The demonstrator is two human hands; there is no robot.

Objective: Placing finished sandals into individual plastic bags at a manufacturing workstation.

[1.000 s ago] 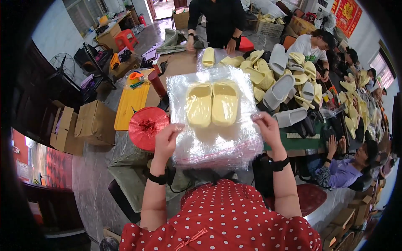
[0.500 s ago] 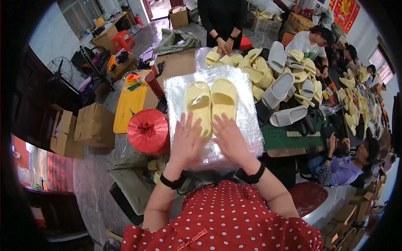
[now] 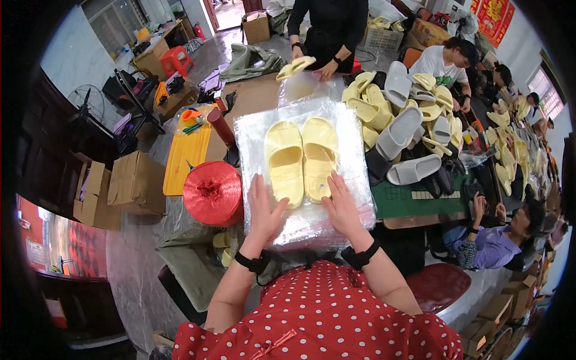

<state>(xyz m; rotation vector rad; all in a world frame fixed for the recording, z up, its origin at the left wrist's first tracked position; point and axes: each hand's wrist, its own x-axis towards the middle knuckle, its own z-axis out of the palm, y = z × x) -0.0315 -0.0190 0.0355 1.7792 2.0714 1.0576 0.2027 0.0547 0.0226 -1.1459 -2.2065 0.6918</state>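
Two pale yellow slide sandals lie side by side, toes pointing away from me, on a stack of clear plastic bags (image 3: pixel 252 135). The left slide (image 3: pixel 284 157) and the right slide (image 3: pixel 319 153) look to be inside the top bag, though its film is hard to make out. My left hand (image 3: pixel 264 210) lies open with fingers stretched, beside the left slide's heel. Beside the right slide's heel, my right hand (image 3: pixel 344 207) is open too, fingertips close to or touching its edge. Neither hand holds anything.
A red roll of plastic twine (image 3: pixel 211 195) stands left of the bags. To the right, yellow, grey and black slides (image 3: pixel 401 129) are heaped by a green mat (image 3: pixel 414 204). Across the table a person in black (image 3: pixel 330 30) holds yellow slides (image 3: pixel 295 68). Other people sit at right.
My hands have drawn back toward me and apart, off the slides' heels. Across the table, the person in black has lifted yellow slides and moved them left.
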